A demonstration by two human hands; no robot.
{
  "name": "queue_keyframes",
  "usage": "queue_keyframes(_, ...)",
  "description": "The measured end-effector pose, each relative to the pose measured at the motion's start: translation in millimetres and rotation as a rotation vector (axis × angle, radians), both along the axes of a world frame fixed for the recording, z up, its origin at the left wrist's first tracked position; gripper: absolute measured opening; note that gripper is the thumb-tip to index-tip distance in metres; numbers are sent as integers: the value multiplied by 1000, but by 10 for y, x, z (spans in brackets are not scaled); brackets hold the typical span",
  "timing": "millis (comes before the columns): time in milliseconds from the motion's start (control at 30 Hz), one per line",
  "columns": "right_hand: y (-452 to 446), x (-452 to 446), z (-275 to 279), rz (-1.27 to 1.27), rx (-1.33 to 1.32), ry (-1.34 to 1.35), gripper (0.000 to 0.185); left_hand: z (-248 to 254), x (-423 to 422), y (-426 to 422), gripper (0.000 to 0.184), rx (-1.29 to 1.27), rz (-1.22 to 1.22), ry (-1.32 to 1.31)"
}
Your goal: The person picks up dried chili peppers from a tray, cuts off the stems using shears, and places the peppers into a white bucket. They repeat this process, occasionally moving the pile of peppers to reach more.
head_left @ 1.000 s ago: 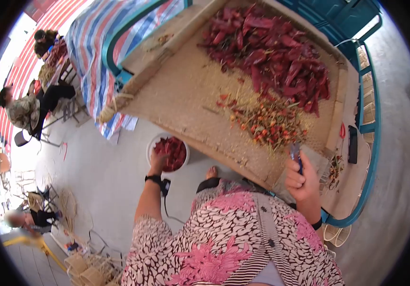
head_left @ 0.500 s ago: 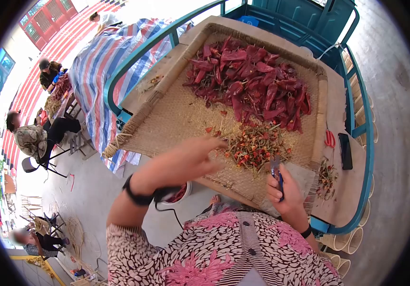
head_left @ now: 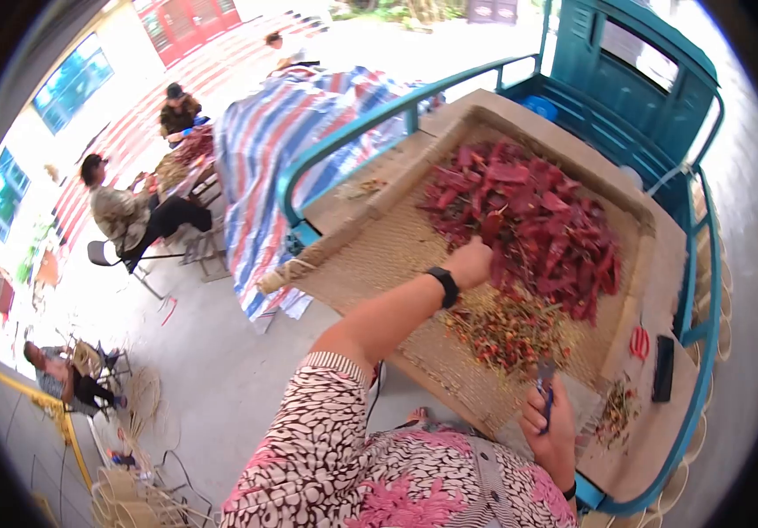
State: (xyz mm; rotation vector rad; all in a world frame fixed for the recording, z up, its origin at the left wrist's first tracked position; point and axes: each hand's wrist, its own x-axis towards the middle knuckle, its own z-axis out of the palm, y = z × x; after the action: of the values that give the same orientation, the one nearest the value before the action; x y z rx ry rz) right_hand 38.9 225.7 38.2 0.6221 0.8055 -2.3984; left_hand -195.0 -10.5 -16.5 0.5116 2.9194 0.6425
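Dried red peppers (head_left: pixel 546 220) lie heaped on a woven tray (head_left: pixel 379 255). My left hand (head_left: pixel 470 262) reaches over the tray to the near edge of the heap, its fingers closed at a dark red pepper (head_left: pixel 491 227); the fingertips are partly hidden. Below the heap lies a smaller pile of cut stems and caps (head_left: pixel 507 334). At the tray's near edge my right hand (head_left: pixel 552 421) is wrapped round dark-handled cutters (head_left: pixel 544 396), their metal jaws pointing up toward the stem pile.
Red scissors (head_left: pixel 639 343), a black phone (head_left: pixel 662 370) and stem scraps (head_left: pixel 617 412) lie right of the tray. A teal cart rail (head_left: pixel 705 352) surrounds it. Striped sheeting (head_left: pixel 264 167) lies to the left. Several people sit beyond; baskets (head_left: pixel 124 497) stand lower left.
My left hand has moved from the white bucket, across the tray's near side, to the pepper heap. My right hand keeps hold of the cutters. The view has shifted, and the bucket is no longer visible.
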Motion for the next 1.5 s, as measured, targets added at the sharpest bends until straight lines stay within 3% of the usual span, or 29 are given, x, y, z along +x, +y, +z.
queue_keyframes(200, -7, -28, 20, -42, 44, -52, 32, 82, 337, -57, 22, 143, 21, 74)
queue_keyframes(233, -26, -27, 45, -32, 59, -48, 33, 134, 404, -74, 39, 131, 20, 86)
queue_keyframes(333, -114, -38, 104, 2, 123, -18, 35, 344, 598, -114, 37, -15, -3, 136)
queue_keyframes(400, -135, -16, 116, 23, 200, 20, 35, 427, 726, -207, 32, 48, 20, 213)
queue_keyframes(500, -147, 11, 96, 117, 492, 224, 35, 346, 834, -248, 20, 136, 17, 355)
queue_keyframes(567, -211, -20, 234, 162, 696, 427, 35, 521, 1012, -294, 24, 185, -57, 428)
queue_keyframes(633, -259, -27, 340, 183, 748, 478, 34, 650, 1175, -283, 25, 332, -46, 330)
queue_keyframes(733, -305, -50, 396, 206, 839, 590, 34, 616, 1369, -188, 20, 871, 17, -4)
queue_keyframes(867, -387, -43, 394, 177, 1021, 806, 34, 719, 1581, -124, 13, 1255, 78, -519)
queue_keyframes(967, -385, -32, 427, 193, 1086, 835, 34, 744, 1663, -55, 12, 1429, 109, -536)
queue_keyframes(1167, -390, -4, 539, 165, 1188, 869, 35, 610, 1777, 46, 14, 1384, 116, -363)
queue_keyframes(1500, -314, -17, 376, 125, 1310, 1045, 41, 644, 1912, 197, 10, 1376, 47, -364)
